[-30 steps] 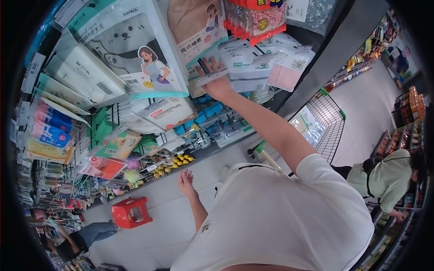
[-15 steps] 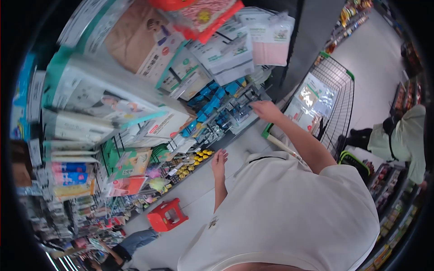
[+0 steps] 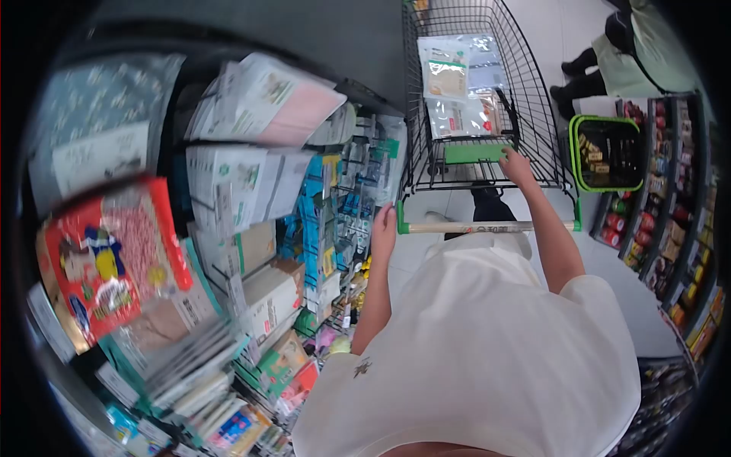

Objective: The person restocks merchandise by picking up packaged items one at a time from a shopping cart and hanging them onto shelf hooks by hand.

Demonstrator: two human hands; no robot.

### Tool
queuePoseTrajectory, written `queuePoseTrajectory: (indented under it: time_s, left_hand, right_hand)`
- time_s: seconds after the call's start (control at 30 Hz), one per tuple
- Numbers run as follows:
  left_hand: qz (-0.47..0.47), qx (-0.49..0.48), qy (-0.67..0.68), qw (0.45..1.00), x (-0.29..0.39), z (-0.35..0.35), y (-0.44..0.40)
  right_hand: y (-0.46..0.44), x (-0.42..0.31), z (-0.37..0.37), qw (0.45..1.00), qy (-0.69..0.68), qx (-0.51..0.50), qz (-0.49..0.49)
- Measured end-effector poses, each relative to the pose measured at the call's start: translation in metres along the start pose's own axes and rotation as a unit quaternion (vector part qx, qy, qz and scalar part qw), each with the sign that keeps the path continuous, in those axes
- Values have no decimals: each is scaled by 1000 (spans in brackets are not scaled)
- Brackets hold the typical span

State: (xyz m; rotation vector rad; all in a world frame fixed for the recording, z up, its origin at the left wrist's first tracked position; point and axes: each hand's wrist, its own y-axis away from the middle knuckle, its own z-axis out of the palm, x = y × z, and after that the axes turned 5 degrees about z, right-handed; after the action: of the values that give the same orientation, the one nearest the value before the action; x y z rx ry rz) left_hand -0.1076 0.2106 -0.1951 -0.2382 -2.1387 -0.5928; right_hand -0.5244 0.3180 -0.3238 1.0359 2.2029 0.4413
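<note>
A wire shopping cart [image 3: 525, 57] with green corners stands in front of me, its handle bar [image 3: 487, 227] at my waist. My right hand [image 3: 518, 167] reaches over the bar to the green seat flap [image 3: 472, 154], fingers bent at the flap's right end. My left hand [image 3: 385, 222] is beside the bar's left green end, fingers extended and nothing seen in them; whether it touches the cart is unclear. In the cart lie clear-wrapped flat packages, one with a beige panel [image 3: 448, 78], a pale blue one [image 3: 486, 65] and a white one [image 3: 453, 118].
Hanging packages fill the left rack, among them a red one [image 3: 114, 255] and a white-and-pink one [image 3: 293, 114]. A black basket with a green rim [image 3: 607, 152] is at the right by goods shelves [image 3: 647, 206]. Another person in pale clothing [image 3: 647, 46] stands at upper right.
My view has turned, so the cart is now straight ahead. My right hand has gone from beside the rack to the cart's seat flap. My left hand is now by the handle's left end.
</note>
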Motion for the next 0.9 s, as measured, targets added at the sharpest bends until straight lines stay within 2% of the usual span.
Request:
queuePoseTrajectory:
  time_s: [0.07, 0.17, 0.23, 0.3, 0.37, 0.43, 0.5, 0.57, 0.63, 0.7, 0.77, 0.9]
  left_hand:
    - [25, -31, -31, 999, 24, 15, -54]
    - [51, -62, -56, 995, 28, 50, -142]
    - [37, -59, -91, 993, 42, 76, -196]
    - [68, -46, -105, 991, 41, 100, -246]
    - [23, -39, -104, 994, 45, 118, -279]
    - [-17, -5, -54, 998, 38, 135, -291]
    - [-25, 45, -144, 988, 50, 142, -287]
    - [-26, 51, -100, 993, 61, 142, -286]
    - [-42, 46, -116, 991, 55, 143, -287]
    - [-49, 46, -105, 992, 59, 143, -289]
    - [-55, 46, -114, 991, 59, 144, -290]
    - [-65, 34, -108, 991, 49, 144, -291]
  right_hand:
    - [-1, -6, 9, 999, 30, -25, 14]
    - [-5, -20, 16, 1000, -8, -29, 3]
    - [-13, -26, 19, 999, -28, -32, -2]
    - [-30, -29, 25, 998, -56, -42, 3]
    - [-55, -30, 30, 994, -92, -60, 18]
    - [-86, -30, 37, 989, -127, -67, 40]
    - [-123, -26, 52, 981, -173, -66, 58]
    - [-171, -12, 81, 973, -218, -38, 70]
    - [-216, -2, 112, 965, -251, -15, 71]
    - [-256, -11, 108, 940, -306, -64, 135]
    - [-299, -11, 128, 925, -322, -48, 197]
    - [-374, -14, 171, 901, -381, 9, 209]
